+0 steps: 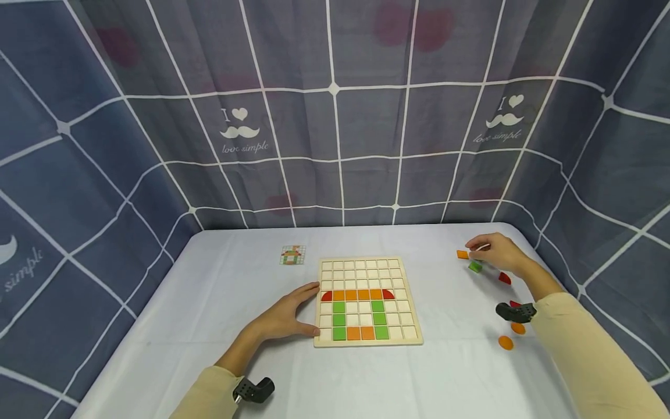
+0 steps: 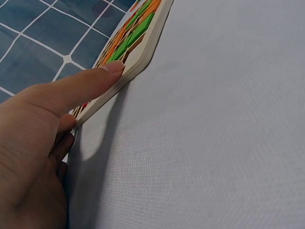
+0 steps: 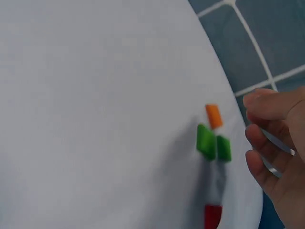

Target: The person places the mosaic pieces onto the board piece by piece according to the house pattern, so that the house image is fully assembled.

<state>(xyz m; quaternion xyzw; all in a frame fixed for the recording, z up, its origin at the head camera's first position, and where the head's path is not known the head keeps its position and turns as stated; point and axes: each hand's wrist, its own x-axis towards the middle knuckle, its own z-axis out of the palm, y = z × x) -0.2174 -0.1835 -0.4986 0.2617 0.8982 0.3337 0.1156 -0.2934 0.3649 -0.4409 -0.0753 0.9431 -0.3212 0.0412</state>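
A square wooden grid board [image 1: 410,336] lies in the middle of the white table. In its cells are a row of orange squares [image 1: 357,295] with red quarter-round pieces at the ends, two green columns [image 1: 339,320] and two orange squares at the bottom. My left hand [image 1: 282,314] rests at the board's left edge, fingers straight, thumb [image 2: 90,86] on its rim. My right hand [image 1: 497,253] hovers at the far right, fingers loosely bent, nothing visible between them. Close by it lie an orange piece [image 3: 214,116] and green pieces [image 3: 206,142].
A small pattern card [image 1: 292,255] lies behind the board on the left. Along the table's right side are red pieces [image 1: 505,278] and round orange pieces [image 1: 505,343]. A dark checked curtain [image 1: 366,128] surrounds the table's back and sides.
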